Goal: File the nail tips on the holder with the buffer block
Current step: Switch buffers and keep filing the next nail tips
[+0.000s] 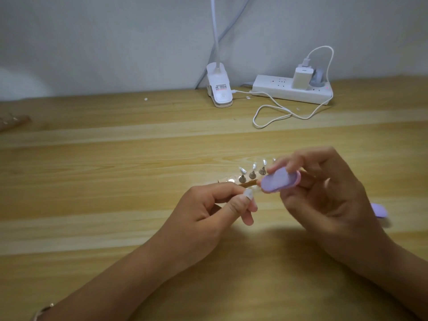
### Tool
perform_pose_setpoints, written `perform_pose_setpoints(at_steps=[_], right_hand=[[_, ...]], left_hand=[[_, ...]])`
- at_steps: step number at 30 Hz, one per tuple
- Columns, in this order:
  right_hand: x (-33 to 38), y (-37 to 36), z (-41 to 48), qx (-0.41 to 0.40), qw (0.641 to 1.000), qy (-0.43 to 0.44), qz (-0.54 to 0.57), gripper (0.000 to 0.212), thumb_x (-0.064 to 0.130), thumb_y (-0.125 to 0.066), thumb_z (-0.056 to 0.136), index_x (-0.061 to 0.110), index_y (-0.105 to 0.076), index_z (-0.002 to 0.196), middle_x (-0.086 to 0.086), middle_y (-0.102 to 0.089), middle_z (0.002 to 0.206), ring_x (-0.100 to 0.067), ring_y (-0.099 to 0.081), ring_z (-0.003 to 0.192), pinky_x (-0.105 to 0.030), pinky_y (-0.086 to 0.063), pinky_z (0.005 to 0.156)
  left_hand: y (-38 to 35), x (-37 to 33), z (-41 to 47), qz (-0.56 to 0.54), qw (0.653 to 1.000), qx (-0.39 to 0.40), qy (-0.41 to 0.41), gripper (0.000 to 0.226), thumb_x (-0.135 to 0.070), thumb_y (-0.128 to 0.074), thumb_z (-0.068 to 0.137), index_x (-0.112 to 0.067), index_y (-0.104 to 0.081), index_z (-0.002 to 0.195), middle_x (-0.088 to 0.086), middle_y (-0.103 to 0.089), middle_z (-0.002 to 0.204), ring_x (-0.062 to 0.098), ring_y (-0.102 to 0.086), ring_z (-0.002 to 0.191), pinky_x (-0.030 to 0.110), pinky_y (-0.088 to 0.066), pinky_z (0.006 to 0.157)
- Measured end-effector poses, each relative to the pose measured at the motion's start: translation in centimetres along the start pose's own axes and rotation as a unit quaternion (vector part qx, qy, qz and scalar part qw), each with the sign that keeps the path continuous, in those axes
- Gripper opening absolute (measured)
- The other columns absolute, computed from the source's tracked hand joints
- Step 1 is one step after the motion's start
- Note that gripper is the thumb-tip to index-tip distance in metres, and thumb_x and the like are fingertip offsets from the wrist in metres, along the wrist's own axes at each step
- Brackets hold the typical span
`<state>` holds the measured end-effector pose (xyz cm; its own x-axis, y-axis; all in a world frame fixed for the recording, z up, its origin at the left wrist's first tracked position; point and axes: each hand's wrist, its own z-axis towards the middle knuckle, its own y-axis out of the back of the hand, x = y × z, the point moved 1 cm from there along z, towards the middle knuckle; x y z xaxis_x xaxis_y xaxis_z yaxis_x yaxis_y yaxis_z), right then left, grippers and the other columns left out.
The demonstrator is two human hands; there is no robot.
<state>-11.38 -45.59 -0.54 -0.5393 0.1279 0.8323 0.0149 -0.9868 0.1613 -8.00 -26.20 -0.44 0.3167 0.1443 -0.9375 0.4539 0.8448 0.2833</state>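
Ok, my left hand [203, 205] pinches the near end of the holder [249, 183] over the wood table [115, 158], w/ nail tips [254, 166] standing in a row on it. My right hand [331, 200] grips the purple buffer block [280, 180] btwn thumb & fingers, in front of the holder's right part. Clip lamp [218, 89] & power strip [278, 89] sit at the back.

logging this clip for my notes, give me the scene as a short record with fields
left hand: grips one end of the holder
right hand: pinches the buffer block
nail tips: a row on the holder's pegs
contact: buffer block at the holder's right end; touch on a tip cannot be told
surface: wooden table
behind: clip lamp, power strip, white cable
other: purple object, partly hidden by the right hand
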Motion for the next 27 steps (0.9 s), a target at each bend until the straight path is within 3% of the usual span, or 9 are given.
perform_pose_setpoints(at_steps=[6,11,14,17,19,21,24,27], right_hand=[[-0.69,-0.30,-0.29,0.033,0.998,0.009,-0.043,0.030,-0.014,-0.062,0.081,0.009,-0.048,0.095,-0.001,-0.065,0.116,-0.024,-0.067,0.116,-0.030,-0.054,0.098],[-0.56,-0.25,-0.11,0.004,0.995,0.036,-0.093,0.023,0.009,-0.074,0.083,0.010,-0.053,0.093,0.003,-0.068,0.115,-0.020,-0.067,0.115,-0.025,-0.053,0.097],[-0.60,-0.39,-0.14,0.017,0.988,0.053,-0.142,0.024,0.002,-0.076,0.079,0.009,-0.056,0.090,0.000,-0.068,0.113,-0.021,-0.066,0.114,-0.030,-0.055,0.094],[-0.54,-0.44,-0.12,0.037,0.986,0.054,-0.154,0.019,0.013,-0.077,0.083,0.007,-0.061,0.092,-0.005,-0.068,0.110,-0.028,-0.067,0.105,-0.041,-0.055,0.087],[-0.54,-0.59,-0.16,0.038,0.985,0.052,-0.158,0.016,0.018,-0.072,0.087,0.006,-0.063,0.091,-0.006,-0.069,0.105,-0.028,-0.068,0.098,-0.043,-0.055,0.083],[-0.63,-0.59,-0.11,0.037,0.983,0.060,-0.170,0.014,0.012,-0.073,0.089,0.007,-0.064,0.097,-0.003,-0.069,0.105,-0.024,-0.068,0.096,-0.037,-0.056,0.083],[-0.54,-0.28,0.05,0.028,0.973,0.079,-0.215,0.034,0.001,-0.073,0.088,0.011,-0.062,0.118,0.000,-0.068,0.111,-0.017,-0.068,0.098,-0.026,-0.054,0.088],[-0.27,-0.61,-0.25,0.043,0.947,0.143,-0.286,0.028,0.001,-0.068,0.091,0.009,-0.068,0.118,-0.003,-0.068,0.113,-0.017,-0.067,0.105,-0.026,-0.049,0.095]], left_hand=[[0.02,0.12,0.08,0.004,1.000,-0.004,0.004,0.023,-0.025,-0.051,0.096,-0.020,-0.071,0.086,0.001,-0.070,0.077,0.034,-0.060,0.079,0.057,-0.044,0.072],[-0.03,0.35,0.11,0.007,1.000,0.011,-0.003,0.027,-0.025,-0.048,0.099,-0.015,-0.071,0.087,0.001,-0.072,0.078,0.036,-0.061,0.081,0.055,-0.046,0.076],[0.05,0.34,0.10,0.004,0.999,0.030,-0.021,0.028,-0.018,-0.046,0.101,-0.009,-0.069,0.087,-0.001,-0.071,0.077,0.015,-0.064,0.078,0.031,-0.050,0.078],[0.11,0.23,0.07,-0.014,0.999,0.046,-0.024,0.028,-0.009,-0.044,0.101,-0.002,-0.064,0.083,0.001,-0.062,0.069,-0.006,-0.054,0.058,0.003,-0.037,0.060],[0.13,0.25,0.09,-0.023,0.998,0.050,-0.017,0.028,-0.012,-0.044,0.100,-0.006,-0.063,0.080,-0.001,-0.056,0.065,-0.005,-0.049,0.052,0.003,-0.034,0.054],[0.21,0.24,0.10,-0.035,0.998,0.054,-0.006,0.029,-0.016,-0.044,0.099,-0.009,-0.062,0.078,-0.002,-0.052,0.063,-0.003,-0.045,0.051,0.004,-0.033,0.053],[0.26,0.28,0.05,-0.050,0.997,0.059,0.013,0.030,-0.019,-0.045,0.098,-0.009,-0.062,0.075,-0.003,-0.048,0.059,-0.002,-0.043,0.049,0.004,-0.032,0.051],[0.19,0.34,-0.05,-0.055,0.996,0.067,0.014,0.030,-0.017,-0.046,0.099,-0.005,-0.062,0.076,-0.005,-0.047,0.059,-0.002,-0.042,0.049,0.004,-0.031,0.051]])
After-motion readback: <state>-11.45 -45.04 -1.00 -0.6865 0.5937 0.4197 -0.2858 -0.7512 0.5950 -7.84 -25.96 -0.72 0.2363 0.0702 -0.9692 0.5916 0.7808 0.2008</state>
